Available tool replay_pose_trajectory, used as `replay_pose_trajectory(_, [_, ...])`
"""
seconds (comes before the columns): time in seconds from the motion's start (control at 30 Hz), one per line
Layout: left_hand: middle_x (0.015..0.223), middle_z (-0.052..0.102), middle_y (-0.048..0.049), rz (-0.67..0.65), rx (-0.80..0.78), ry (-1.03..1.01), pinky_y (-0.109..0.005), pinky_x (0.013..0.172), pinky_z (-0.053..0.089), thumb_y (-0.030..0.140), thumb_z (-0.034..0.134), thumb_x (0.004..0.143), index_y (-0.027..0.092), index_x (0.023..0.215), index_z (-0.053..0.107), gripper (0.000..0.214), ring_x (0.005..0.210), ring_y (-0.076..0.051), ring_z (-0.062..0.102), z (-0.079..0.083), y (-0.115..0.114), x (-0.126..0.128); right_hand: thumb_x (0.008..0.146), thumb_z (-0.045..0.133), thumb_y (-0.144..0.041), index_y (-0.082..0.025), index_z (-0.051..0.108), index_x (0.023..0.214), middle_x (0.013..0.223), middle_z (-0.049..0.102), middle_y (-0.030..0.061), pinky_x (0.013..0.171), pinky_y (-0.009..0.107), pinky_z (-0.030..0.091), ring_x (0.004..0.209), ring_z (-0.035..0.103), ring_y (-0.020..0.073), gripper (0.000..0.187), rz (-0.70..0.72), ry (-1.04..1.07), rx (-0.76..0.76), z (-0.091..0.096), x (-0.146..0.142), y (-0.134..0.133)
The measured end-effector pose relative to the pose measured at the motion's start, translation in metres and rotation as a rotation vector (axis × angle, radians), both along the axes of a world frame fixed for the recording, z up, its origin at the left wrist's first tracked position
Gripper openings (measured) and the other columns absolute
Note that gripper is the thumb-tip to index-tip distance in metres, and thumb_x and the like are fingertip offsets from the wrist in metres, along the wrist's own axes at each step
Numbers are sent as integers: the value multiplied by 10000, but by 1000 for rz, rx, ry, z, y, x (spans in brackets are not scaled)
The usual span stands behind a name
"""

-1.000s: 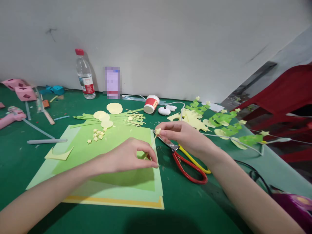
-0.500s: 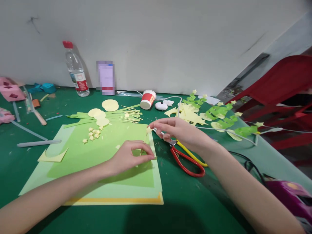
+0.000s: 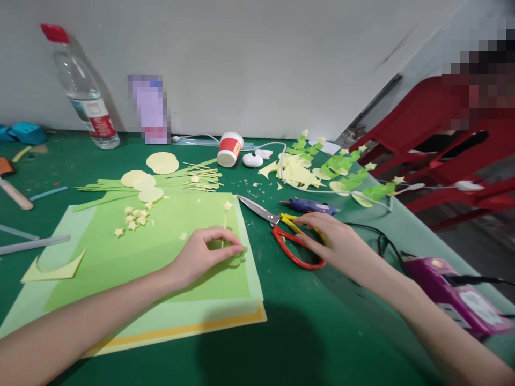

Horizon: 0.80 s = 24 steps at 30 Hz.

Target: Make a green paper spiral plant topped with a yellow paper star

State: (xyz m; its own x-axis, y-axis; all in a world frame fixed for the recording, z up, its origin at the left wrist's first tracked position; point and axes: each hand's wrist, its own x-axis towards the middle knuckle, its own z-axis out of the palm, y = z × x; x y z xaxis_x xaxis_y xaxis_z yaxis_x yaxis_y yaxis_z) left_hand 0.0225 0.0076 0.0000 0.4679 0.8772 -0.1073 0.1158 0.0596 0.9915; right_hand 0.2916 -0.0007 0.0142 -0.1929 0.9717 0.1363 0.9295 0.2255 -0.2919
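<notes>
My left hand [image 3: 213, 246] pinches a small paper decoration between thumb and fingertips, above the green paper sheets. A thin pale stalk with a yellow paper star [image 3: 227, 206] stands up behind those fingers, and a bit of green paper shows at the fingertips; its lower part is mostly hidden. Over the yellow handle of the scissors [image 3: 277, 220] is my right hand [image 3: 328, 236], thumb and fingers apart; whether it touches the handle I cannot tell. The scissors lie slightly spread, one handle red. Just behind that hand lies a blue glue gun [image 3: 309, 206].
Small paper stars [image 3: 134, 217] and pale paper discs [image 3: 151, 194] lie left, by green strips [image 3: 104, 185]. Finished-looking green paper decorations [image 3: 341, 163] stand at the back right, crossed by a white cable [image 3: 322, 190]. A paper cup [image 3: 230, 149], bottle [image 3: 94, 115] and purple power strip [image 3: 454, 295] surround the sheets.
My right hand has let go of the star and moved right and down to the scissors' handles. The star now stands on its stalk by my left hand. The view has shifted right.
</notes>
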Motion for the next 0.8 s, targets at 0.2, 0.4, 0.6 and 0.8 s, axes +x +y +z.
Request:
replay_pose_trajectory(0.2, [809,650,-7,-3,-37,2,-276,694,466,333,671,737,182,735,657,152,740,-119,579,0,2,0,779,414,-372,-88,586,904,978,568,225,802,488,416,955,525,353,355,-336,-104,33,-16,38,8])
replay_pose_trajectory(0.4, [848,660,-17,2,49,97,-323,800,434,345,680,722,206,746,696,142,816,-145,577,-1,3,0,760,481,-441,-182,526,640,572,539,54,512,309,354,511,474,173,289,-417,-29,-184,-21,60,24])
replay_pose_trajectory(0.6, [828,676,-15,-3,54,123,-311,766,427,331,667,732,214,751,710,126,786,-143,565,1,2,1,793,466,-374,-164,555,777,769,635,115,601,307,381,643,538,191,229,-515,63,-171,-15,54,19])
replay_pose_trajectory(0.8, [817,683,-2,-20,-2,85,-283,698,424,318,660,741,212,753,704,115,750,-133,575,0,-2,4,813,404,-288,-144,556,877,789,636,123,634,316,396,685,566,209,218,-636,35,-109,-11,55,16])
